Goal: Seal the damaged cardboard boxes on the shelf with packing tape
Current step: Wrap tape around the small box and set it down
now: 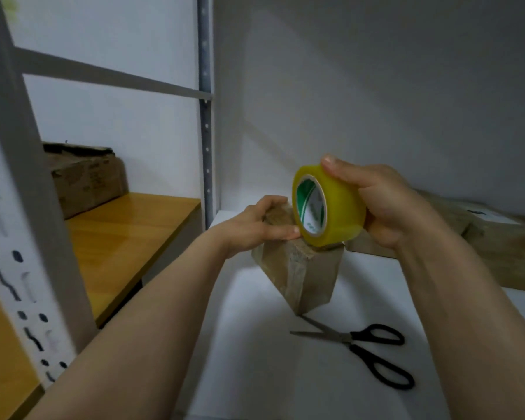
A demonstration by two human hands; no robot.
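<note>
The right hand (385,204) grips the tape roll (328,207), fingers curled round it, its lower edge on the small box (300,274) on the white shelf (255,359). The left hand (255,225) holds the box top, fingers curled over it. Scissors (367,350) lie near, bigger boxes (497,253) at right.

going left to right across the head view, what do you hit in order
grey metal shelf upright → worn brown cardboard box → left hand → yellow roll of packing tape → right hand → flattened brown cardboard. Left out, overlapping: small taped cardboard box, black-handled scissors.
</note>
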